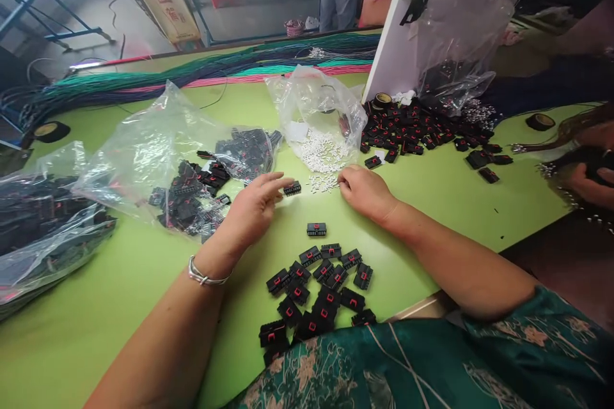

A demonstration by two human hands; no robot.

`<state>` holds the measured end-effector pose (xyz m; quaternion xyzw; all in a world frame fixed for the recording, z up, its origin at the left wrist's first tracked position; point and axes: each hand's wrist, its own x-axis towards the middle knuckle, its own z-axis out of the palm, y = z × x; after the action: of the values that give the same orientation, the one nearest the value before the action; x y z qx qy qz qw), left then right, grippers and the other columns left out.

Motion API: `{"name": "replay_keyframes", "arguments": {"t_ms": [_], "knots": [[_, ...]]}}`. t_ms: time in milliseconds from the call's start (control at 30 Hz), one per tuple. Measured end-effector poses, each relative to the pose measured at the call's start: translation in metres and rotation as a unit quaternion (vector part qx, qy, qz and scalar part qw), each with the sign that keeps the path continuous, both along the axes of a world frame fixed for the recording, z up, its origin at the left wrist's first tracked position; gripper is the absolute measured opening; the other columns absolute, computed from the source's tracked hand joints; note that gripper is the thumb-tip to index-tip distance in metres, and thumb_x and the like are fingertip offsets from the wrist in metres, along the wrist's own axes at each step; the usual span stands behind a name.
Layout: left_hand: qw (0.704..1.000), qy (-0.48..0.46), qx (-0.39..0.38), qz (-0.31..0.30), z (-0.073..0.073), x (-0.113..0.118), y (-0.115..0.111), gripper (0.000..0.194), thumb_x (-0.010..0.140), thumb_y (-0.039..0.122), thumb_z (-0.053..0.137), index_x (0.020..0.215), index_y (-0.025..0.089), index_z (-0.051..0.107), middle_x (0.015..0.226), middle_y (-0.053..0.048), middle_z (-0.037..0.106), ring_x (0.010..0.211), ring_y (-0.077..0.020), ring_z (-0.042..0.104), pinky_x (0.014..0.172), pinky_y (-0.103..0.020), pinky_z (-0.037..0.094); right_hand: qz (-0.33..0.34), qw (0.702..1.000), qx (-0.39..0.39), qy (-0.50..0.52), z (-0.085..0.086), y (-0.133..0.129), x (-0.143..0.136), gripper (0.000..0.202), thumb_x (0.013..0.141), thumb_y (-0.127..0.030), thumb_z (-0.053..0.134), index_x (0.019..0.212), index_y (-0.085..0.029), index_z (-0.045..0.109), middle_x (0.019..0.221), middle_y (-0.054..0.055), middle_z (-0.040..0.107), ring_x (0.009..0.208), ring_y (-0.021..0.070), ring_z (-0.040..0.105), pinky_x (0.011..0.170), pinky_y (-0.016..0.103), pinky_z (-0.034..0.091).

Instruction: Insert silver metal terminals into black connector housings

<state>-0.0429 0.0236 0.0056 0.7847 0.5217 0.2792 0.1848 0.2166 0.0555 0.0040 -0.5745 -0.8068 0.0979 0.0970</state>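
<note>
The left hand (254,209) has its fingers stretched forward and slightly parted, with a small black plastic block (292,188) right at the fingertips, just above or on the table; whether thumb and finger actually pinch it, I cannot tell. The block looks light and hard, a moulded shell that should not give under a squeeze, perhaps a little slick along its smooth faces. Its two short ends seem the best place to take hold, keeping pressure off the slots, whose thin walls may be the weakest part. It is oblong and dark, with a row of narrow slots along the side. The right hand (367,193) is loosely curled, thumb and forefinger drawn together beside the loose white bits (322,183); anything between those fingertips is too small to make out. Nearer the body, another block (316,229) lies alone on the green table (240,313), a red clip showing on top, and below it is a loose cluster of similar blocks (326,297). Farther out are a clear bag (300,92) around more white bits and, to the right, a heap of black blocks (403,128).
</note>
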Motion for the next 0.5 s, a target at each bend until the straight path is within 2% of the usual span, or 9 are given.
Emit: {"name": "replay_keyframes", "arguments": {"t_ms": [67, 133, 233, 333, 400, 500], "knots": [[0.996, 0.005, 0.012, 0.086, -0.001, 0.006, 0.000, 0.037, 0.090, 0.025, 0.049, 0.123, 0.017, 0.066, 0.110, -0.013, 0.068, 0.090, -0.0226, 0.064, 0.091, -0.042, 0.050, 0.004, 1.000, -0.003, -0.004, 0.000, 0.000, 0.000, 0.017, 0.088, -0.015, 0.047, 0.087, -0.017, 0.065, 0.095, 0.010, 0.066, 0.083, 0.0205, 0.057, 0.065, 0.031, 0.034], [0.992, 0.027, 0.015, 0.120, -0.003, 0.014, 0.001, 0.040, 0.090, 0.032, 0.053, 0.124, 0.014, 0.064, 0.103, -0.014, 0.066, 0.093, -0.0247, 0.062, 0.090, -0.043, 0.050, 0.006, 1.000, -0.009, -0.006, 0.001, 0.000, 0.000, 0.016, 0.088, -0.015, 0.048, 0.087, -0.017, 0.064, 0.095, 0.010, 0.066, 0.080, 0.0202, 0.057, 0.064, 0.031, 0.033], [0.995, 0.065, 0.011, 0.082, -0.008, 0.025, 0.002, 0.037, 0.089, 0.030, 0.055, 0.121, 0.016, 0.066, 0.111, -0.015, 0.062, 0.102, -0.0266, 0.059, 0.093, -0.042, 0.049, 0.006, 1.000, -0.019, -0.003, 0.003, 0.001, 0.002, 0.014, 0.087, -0.015, 0.049, 0.087, -0.017, 0.063, 0.095, 0.009, 0.066, 0.078, 0.0197, 0.056, 0.063, 0.031, 0.032], [0.995, 0.084, 0.019, 0.050, -0.013, 0.028, 0.003, 0.030, 0.087, 0.022, 0.054, 0.111, 0.020, 0.071, 0.106, -0.013, 0.063, 0.100, -0.0269, 0.059, 0.091, -0.042, 0.050, 0.011, 1.000, -0.019, 0.017, 0.005, -0.001, 0.003, 0.013, 0.086, -0.016, 0.049, 0.086, -0.017, 0.061, 0.094, 0.009, 0.065, 0.080, 0.0194, 0.055, 0.065, 0.030, 0.033], [0.997, 0.074, 0.030, 0.020, -0.016, 0.025, 0.003, 0.031, 0.087, 0.016, 0.049, 0.105, 0.022, 0.074, 0.106, -0.012, 0.063, 0.099, -0.0259, 0.060, 0.089, -0.042, 0.050, 0.019, 0.999, -0.014, 0.040, 0.007, -0.003, 0.003, 0.012, 0.086, -0.015, 0.048, 0.086, -0.018, 0.060, 0.092, 0.008, 0.064, 0.080, 0.0190, 0.054, 0.067, 0.030, 0.034], [0.998, 0.038, 0.034, -0.038, -0.018, 0.019, 0.002, 0.037, 0.087, 0.012, 0.043, 0.100, 0.024, 0.075, 0.120, -0.011, 0.061, 0.104, -0.0239, 0.059, 0.092, -0.041, 0.050, 0.040, 0.996, -0.013, 0.078, 0.010, -0.008, 0.001, 0.012, 0.086, -0.014, 0.047, 0.085, -0.017, 0.058, 0.092, 0.007, 0.062, 0.081, 0.0181, 0.053, 0.070, 0.029, 0.036]]}}
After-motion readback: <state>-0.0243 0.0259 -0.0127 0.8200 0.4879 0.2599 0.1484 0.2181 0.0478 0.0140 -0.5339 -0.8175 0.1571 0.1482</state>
